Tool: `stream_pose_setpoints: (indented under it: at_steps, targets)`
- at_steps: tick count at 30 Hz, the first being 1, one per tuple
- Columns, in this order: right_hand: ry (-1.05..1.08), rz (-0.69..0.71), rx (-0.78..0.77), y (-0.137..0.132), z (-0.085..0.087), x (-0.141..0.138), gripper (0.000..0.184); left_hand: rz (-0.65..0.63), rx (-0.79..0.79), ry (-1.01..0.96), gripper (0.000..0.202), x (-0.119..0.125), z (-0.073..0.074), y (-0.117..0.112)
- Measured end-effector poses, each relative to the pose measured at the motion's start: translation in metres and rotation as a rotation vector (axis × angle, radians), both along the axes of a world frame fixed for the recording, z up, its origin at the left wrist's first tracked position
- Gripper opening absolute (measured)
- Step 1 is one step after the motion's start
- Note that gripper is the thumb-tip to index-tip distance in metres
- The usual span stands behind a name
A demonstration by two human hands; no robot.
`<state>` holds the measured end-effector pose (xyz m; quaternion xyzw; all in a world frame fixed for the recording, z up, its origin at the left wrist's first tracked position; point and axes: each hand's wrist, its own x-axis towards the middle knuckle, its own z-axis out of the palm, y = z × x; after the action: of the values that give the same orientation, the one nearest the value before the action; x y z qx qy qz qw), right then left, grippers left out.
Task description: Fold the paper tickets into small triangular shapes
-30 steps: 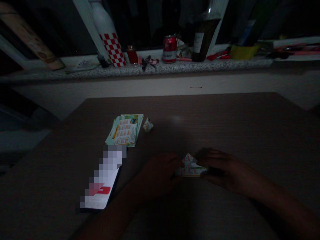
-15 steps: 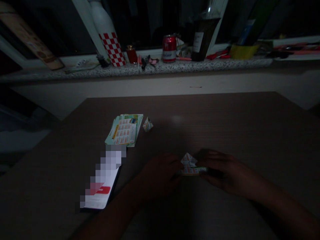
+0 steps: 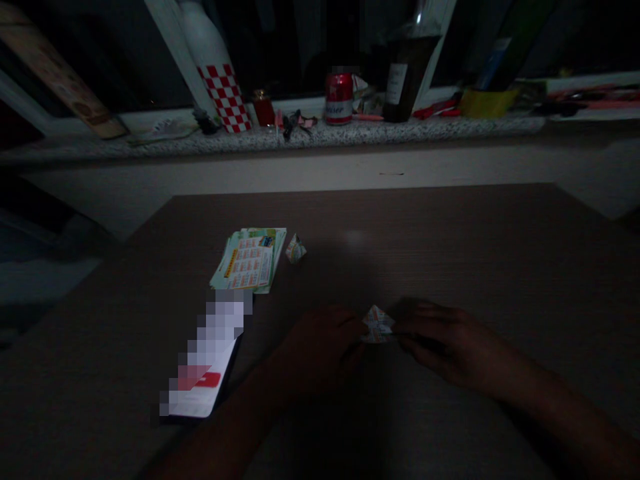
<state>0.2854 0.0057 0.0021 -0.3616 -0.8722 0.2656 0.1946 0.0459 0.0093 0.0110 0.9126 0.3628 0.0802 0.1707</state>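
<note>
A small folded piece of printed paper (image 3: 378,324) sits between my two hands above the dark table. Its top comes to a point, and its lower edge is now short and close to the fingers. My left hand (image 3: 325,343) has its fingers closed on the paper's left side. On the right side, my right hand (image 3: 443,340) pinches it between thumb and fingers. Dim light hides the exact fingertip contact. Farther back stands a small folded paper shape (image 3: 296,249) with pointed corners, beside a stack of printed paper sheets (image 3: 253,261).
A phone (image 3: 213,360) with a lit, partly blurred screen lies left of my left forearm. Along the granite windowsill (image 3: 310,139) stand a red can (image 3: 339,99), a red-and-white checkered bottle (image 3: 224,93), a dark pot (image 3: 400,87) and a yellow container (image 3: 487,103).
The strip along the paper's lower edge has folded out of sight, leaving a smaller, diamond-like outline. Both hands stay in nearly the same place.
</note>
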Motion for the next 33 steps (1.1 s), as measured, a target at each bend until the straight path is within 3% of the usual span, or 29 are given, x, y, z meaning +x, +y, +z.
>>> stream_pose_setpoints:
  at_steps: [19,33]
  targets:
    - [-0.018,-0.048,0.116,-0.001,-0.005,-0.006,0.026,0.099,-0.040,-0.064,0.017,0.008,-0.006,-0.001]
    - [-0.045,-0.115,0.114,0.000,-0.012,-0.010,0.014,0.237,-0.129,-0.149,0.024,0.010,-0.014,0.002]
